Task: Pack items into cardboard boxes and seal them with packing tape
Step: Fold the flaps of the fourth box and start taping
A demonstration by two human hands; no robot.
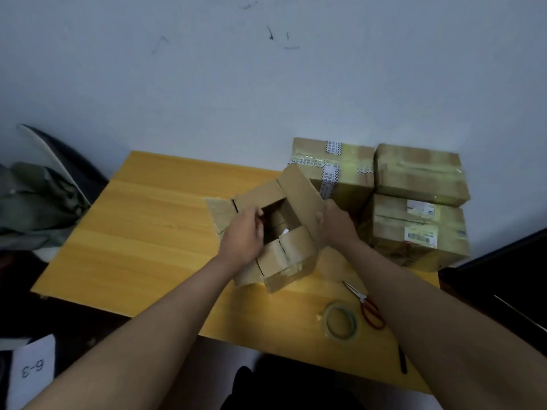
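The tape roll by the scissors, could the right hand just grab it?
Probably yes. The tape roll lies uncovered on the table beside the scissors, but the right hand would first have to let go of the box flap.

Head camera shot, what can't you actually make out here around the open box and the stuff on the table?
- Open box contents: dark inside, partly covered by the left hand and flaps; only a white scrap shows.
- Right hand fingers: behind the raised flap, grip unclear.
- Sealed boxes labels: too small and blurred to read.
- Scissors handles: partly behind the right forearm.
- Tape roll: its free end is too faint to find.
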